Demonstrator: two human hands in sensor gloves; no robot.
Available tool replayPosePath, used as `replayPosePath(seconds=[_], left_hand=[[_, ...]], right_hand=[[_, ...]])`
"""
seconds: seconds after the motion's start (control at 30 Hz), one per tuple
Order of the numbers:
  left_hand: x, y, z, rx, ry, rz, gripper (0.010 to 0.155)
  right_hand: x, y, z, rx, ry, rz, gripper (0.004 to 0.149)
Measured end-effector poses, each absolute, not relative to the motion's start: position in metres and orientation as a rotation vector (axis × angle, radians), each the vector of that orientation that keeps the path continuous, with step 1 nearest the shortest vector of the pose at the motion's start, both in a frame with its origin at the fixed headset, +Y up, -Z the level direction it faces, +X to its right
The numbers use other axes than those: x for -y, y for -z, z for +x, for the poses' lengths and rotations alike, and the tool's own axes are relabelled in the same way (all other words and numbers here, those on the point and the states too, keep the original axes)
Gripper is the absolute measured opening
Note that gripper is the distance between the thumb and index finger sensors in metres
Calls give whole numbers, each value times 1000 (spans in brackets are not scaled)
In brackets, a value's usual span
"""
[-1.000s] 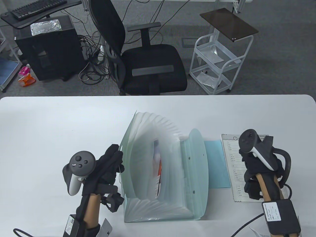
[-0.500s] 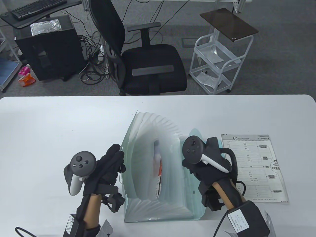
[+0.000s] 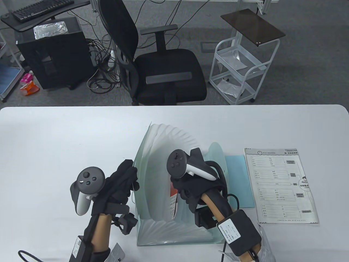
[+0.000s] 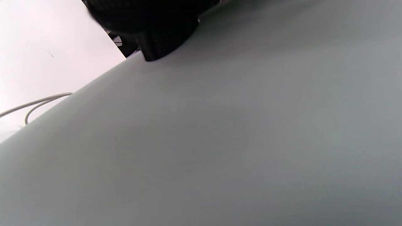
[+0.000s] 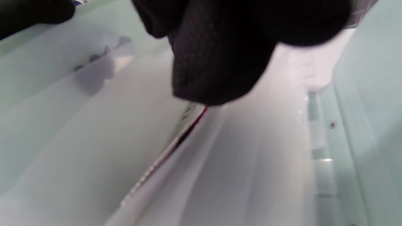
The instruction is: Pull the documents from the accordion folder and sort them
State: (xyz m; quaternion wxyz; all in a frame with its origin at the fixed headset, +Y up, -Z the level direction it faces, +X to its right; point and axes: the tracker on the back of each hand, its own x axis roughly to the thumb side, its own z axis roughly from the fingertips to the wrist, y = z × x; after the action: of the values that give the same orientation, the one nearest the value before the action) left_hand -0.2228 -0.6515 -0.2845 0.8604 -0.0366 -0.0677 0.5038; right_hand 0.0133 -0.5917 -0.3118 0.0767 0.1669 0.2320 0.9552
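Observation:
A pale green translucent accordion folder (image 3: 163, 163) stands fanned open at the table's middle. My left hand (image 3: 130, 174) holds the folder's left cover edge and keeps it spread. My right hand (image 3: 178, 192) reaches into the pockets, at a red and white document (image 3: 173, 203) standing inside. In the right wrist view my gloved fingertips (image 5: 213, 78) touch that document's top edge (image 5: 176, 141); whether they pinch it is hidden. A white printed sheet (image 3: 280, 185) lies flat to the right of the folder. A light blue sheet (image 3: 241, 180) lies between them, partly under the folder's flap.
The white table (image 3: 54, 142) has bare room on the left and at the back. Beyond the far edge stand a black office chair (image 3: 163, 68) and a white trolley (image 3: 240, 68). The left wrist view shows only a grey surface and a dark fingertip (image 4: 163, 47).
My right hand left the white printed sheet on the table, swept left over the folder's flap and now reaches into the pockets at the red and white document. The left hand stayed put.

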Motion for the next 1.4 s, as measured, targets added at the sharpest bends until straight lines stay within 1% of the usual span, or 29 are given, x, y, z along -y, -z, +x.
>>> replayPosePath(seconds=[0.1,0.2,0.27,0.77,0.9,0.97,1.1,1.23,1.4], left_hand=[[652,285,-222,144,-1060,-78,73],[652,285,-222,141,-1059,-77,73],[652,285,-222,139,-1055,-74,73],[652,284,-223,122,-1031,-54,71],[652,284,-223,126,-1034,-58,71],[652,284,-222,129,-1032,-59,71],[653,285,-221,135,-1033,-64,72],[654,285,-220,140,-1031,-68,72],[654,285,-221,138,-1039,-68,73]], right_hand=[[591,315,5,-662,-2878,489,44],[594,320,-4,-571,-3022,437,44],[598,324,-7,-570,-3112,392,44],[631,361,-3,-943,-3044,162,48],[635,362,-5,-1000,-2968,215,48],[634,361,-8,-993,-2931,267,47],[631,359,-15,-979,-2935,307,47],[633,360,-20,-984,-2903,356,46],[636,357,-24,-964,-2874,448,49]])
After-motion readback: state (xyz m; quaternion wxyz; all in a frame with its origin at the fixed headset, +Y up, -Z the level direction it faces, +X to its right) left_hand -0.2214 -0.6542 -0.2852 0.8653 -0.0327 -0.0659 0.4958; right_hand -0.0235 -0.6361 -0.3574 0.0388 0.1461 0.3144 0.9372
